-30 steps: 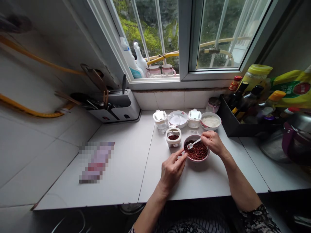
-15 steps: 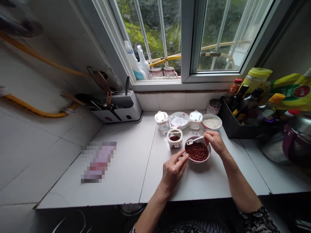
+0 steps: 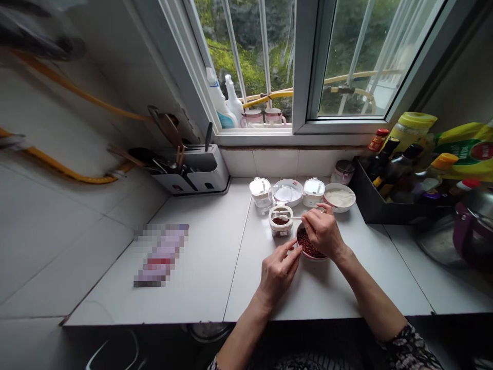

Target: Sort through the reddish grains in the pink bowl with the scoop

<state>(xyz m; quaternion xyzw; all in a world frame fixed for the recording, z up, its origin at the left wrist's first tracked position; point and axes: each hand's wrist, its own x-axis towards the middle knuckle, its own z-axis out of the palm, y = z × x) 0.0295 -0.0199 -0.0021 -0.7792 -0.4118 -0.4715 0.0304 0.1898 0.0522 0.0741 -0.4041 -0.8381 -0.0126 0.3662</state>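
My right hand (image 3: 322, 231) holds a small white spoon (image 3: 293, 218) by its handle, with the bowl of the spoon inside a small open white jar (image 3: 280, 229) of red-brown grains. My left hand (image 3: 278, 272) has its fingertips on the rim of a pink-rimmed bowl (image 3: 306, 243) of the same grains. My right hand hides most of that bowl. The jar stands just left of the bowl, and its clear lid (image 3: 281, 194) is tipped up behind it.
Two lidded white jars (image 3: 260, 192) and a white bowl of pale paste (image 3: 339, 198) stand behind my hands on the white counter (image 3: 246, 288). Further off are a black tray of bottles (image 3: 385, 192), a knife and utensil holder (image 3: 188, 172) and a blurred packet (image 3: 162, 254).
My right hand has moved left over the bowl, taking the spoon from above the grains into the small jar. My left hand stays at the rim. The view has shifted slightly.
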